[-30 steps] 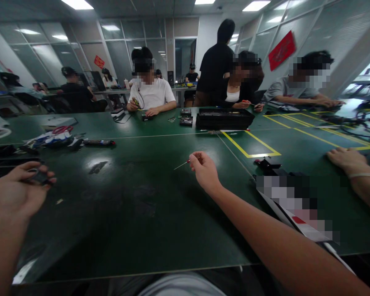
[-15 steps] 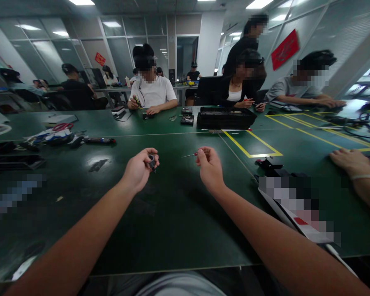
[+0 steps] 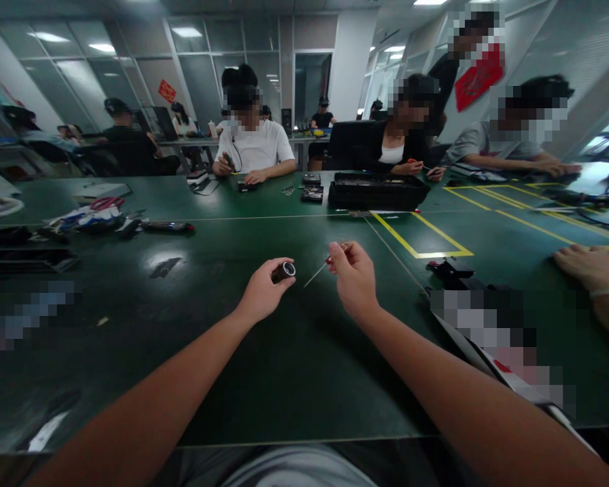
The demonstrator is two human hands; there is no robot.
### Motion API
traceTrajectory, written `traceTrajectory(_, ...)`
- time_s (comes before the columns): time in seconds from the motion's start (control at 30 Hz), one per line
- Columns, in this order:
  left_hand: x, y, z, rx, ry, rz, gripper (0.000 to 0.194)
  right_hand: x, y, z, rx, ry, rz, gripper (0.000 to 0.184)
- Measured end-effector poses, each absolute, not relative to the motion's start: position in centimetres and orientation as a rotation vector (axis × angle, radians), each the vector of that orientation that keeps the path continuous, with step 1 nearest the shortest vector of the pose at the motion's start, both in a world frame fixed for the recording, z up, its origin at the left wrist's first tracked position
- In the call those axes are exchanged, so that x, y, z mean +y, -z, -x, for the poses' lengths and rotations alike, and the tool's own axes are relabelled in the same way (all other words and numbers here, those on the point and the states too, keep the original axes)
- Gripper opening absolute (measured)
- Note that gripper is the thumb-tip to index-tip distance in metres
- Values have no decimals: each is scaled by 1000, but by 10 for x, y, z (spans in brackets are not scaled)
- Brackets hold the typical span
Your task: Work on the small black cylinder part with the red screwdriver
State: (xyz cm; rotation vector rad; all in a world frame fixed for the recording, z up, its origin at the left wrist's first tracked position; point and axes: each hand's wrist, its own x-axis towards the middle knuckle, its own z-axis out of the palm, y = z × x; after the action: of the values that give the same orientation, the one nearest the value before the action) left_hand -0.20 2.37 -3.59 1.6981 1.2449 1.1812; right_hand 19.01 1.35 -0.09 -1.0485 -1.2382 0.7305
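Observation:
Above the green table, my left hand (image 3: 262, 291) grips a small black cylinder (image 3: 285, 270) between thumb and fingers. Its round end, with a pale ring, faces me and to the right. My right hand (image 3: 355, 281) is closed around the handle of a thin screwdriver (image 3: 315, 274); a bit of red shows near the fingers. The screwdriver's shaft slants down and left, its tip a short way right of the cylinder and apart from it. Most of the handle is hidden by my fingers.
A long black case (image 3: 378, 193) stands across the table (image 3: 284, 392). At left lie a marker-like black tool (image 3: 167, 227), red-handled scissors (image 3: 107, 202) and a black tray (image 3: 28, 264). Black parts (image 3: 451, 269) lie at right, near another person's hand (image 3: 589, 264). Several people sit around.
My left hand has moved right, nearer the screwdriver, and turned the cylinder so its ringed end shows. The screwdriver has tilted from nearly level to tip-down.

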Motion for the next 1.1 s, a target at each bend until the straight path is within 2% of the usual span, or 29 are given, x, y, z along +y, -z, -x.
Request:
traceTrajectory(0.13, 21, 40, 7, 1286, -1176, -1740, 39, 13, 2, -188, -1182, -787, 964, 20)
traceTrajectory(0.33, 22, 42, 7, 1257, -1184, -1734, 39, 14, 6, -188, -1221, -814, 906, 18)
traceTrajectory(0.53, 20, 37, 6, 1250, -1214, -1705, 47, 10, 7, -188, -1398, -712, 1042, 20)
traceTrajectory(0.73, 18, 27, 7, 1359, -1216, -1766, 39, 5, 1, -190, -1476, -585, 1147, 23)
traceTrajectory(1.1, 20, 31, 8, 1344, -1264, -1800, 38, 5, 0, -190, -1460, -558, 1184, 31)
